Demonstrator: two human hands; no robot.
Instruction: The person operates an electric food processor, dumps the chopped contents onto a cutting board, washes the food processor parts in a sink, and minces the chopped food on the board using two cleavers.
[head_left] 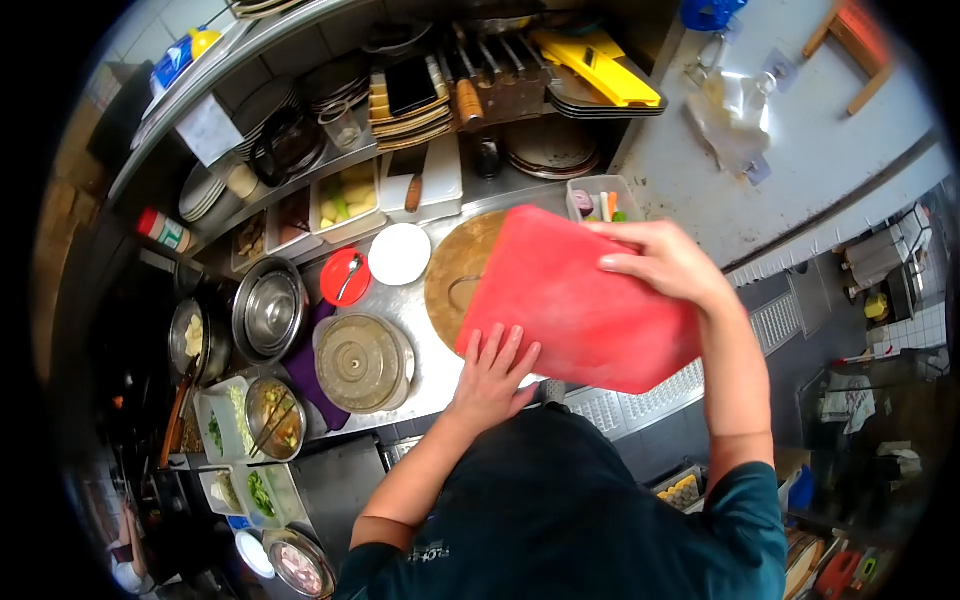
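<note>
The red board (590, 300) tilts across the round wooden board (450, 258), right hand (655, 258) pinching its edge, left hand (490, 375) spread open against its near corner, handling seemingly midway: in hand, not laid flat, any contact underneath hidden.

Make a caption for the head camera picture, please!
A person holds a red board, partly hiding a round wooden board.

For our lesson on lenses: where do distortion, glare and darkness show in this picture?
Head view: the upper shelf bows in a fisheye curve, the corners fall to black; head view: the counter glares beside the round board; head view: the left side is dim, detail hard to make out.
</note>
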